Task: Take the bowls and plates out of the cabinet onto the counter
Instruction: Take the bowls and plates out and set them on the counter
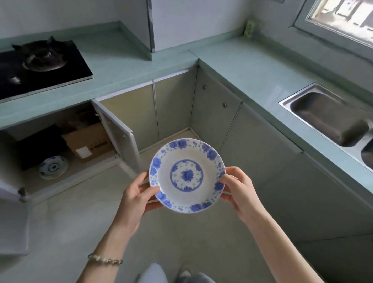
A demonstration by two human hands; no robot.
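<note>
Two hands on this one: my left hand [138, 195] and right hand [237, 188] each pinch the blue-and-white plate [187, 175] at opposite rims, thumbs on top, fingers curled under. It's level in mid-air over the floor, out of the cabinet [51, 135] but not yet on the counter [253, 73]. Biggest risk I reckon is it slipping from such a thin rim grip, or clipping the counter's edge going up; the open cabinet door [118, 132] juts out on the left and the sink [326, 114] sits right, so I'd aim for the far corner between.
</note>
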